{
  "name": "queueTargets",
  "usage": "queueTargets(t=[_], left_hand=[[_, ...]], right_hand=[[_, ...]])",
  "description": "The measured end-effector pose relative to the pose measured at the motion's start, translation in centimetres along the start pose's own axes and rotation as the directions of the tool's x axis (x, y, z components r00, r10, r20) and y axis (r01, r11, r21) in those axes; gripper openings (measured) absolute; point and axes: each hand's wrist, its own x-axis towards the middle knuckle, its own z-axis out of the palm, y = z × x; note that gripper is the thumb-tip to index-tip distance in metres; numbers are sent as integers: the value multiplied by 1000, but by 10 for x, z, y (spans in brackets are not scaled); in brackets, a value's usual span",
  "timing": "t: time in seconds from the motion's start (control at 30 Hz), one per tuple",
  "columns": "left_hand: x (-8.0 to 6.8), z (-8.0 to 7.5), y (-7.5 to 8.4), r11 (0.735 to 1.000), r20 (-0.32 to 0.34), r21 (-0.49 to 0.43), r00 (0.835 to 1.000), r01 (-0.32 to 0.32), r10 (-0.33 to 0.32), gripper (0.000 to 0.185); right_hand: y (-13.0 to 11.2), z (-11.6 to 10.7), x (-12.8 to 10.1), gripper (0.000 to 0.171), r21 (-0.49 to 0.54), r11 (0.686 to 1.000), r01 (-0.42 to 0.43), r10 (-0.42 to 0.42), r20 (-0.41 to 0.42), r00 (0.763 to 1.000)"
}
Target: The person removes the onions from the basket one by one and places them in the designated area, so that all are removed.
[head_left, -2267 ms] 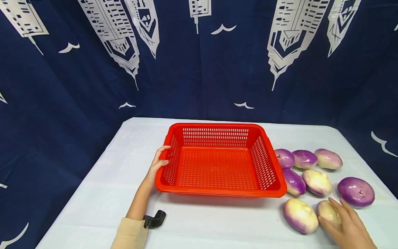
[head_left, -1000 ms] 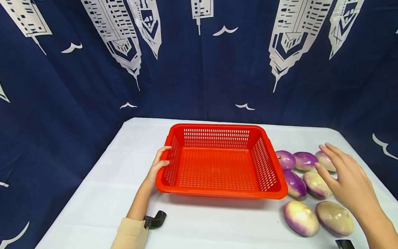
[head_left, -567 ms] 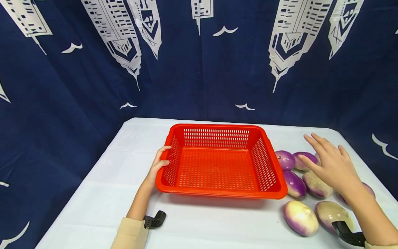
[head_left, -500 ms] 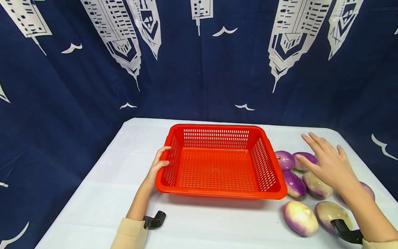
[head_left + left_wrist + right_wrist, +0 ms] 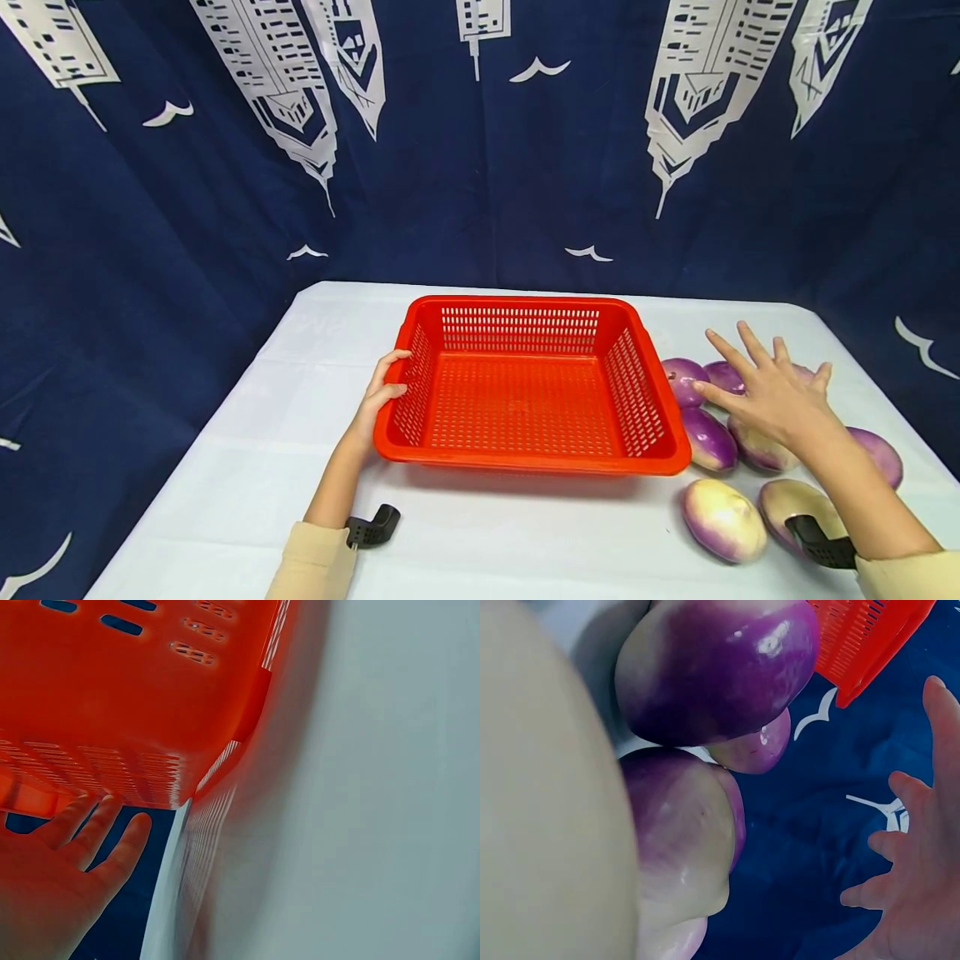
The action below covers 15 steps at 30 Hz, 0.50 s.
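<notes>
A red perforated basket (image 5: 651,457) stands mid-table with nothing in it. My left hand (image 5: 381,395) rests against its left wall (image 5: 112,697), and the left wrist view shows the fingers (image 5: 90,840) fairly straight. Several purple-and-white turnips lie right of the basket. My right hand (image 5: 757,387) hovers over the back ones with fingers spread, holding nothing. One purple turnip (image 5: 684,379) sits by its fingertips, another (image 5: 708,440) just below it. In the right wrist view, turnips (image 5: 720,667) fill the frame beside the spread right hand (image 5: 919,900).
A white cloth covers the table (image 5: 225,492), with a dark blue printed curtain (image 5: 150,208) behind and at both sides. Two pale turnips (image 5: 723,518) (image 5: 795,498) lie near the front right, a purple one (image 5: 877,454) at the far right. Black wrist mounts (image 5: 371,529) show at both cuffs.
My right hand has left the front turnips and moved back and leftwards over the back row, fingers spread. The left hand and basket have stayed put.
</notes>
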Motion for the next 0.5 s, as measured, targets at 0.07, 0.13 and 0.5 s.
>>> queueTargets(t=[0.07, 0.13, 0.5], left_hand=[[1, -1, 0, 1000, 4, -12, 1000, -9, 9, 48], [1, -2, 1, 1000, 8, -21, 1000, -14, 14, 47], [3, -7, 4, 1000, -26, 18, 1000, 6, -5, 47]], right_hand=[[-1, 0, 0, 81, 3, 1000, -4, 4, 0, 1000], [-1, 1, 0, 82, 0, 1000, -7, 7, -2, 1000], [-3, 1, -1, 84, 32, 999, -31, 31, 12, 999]])
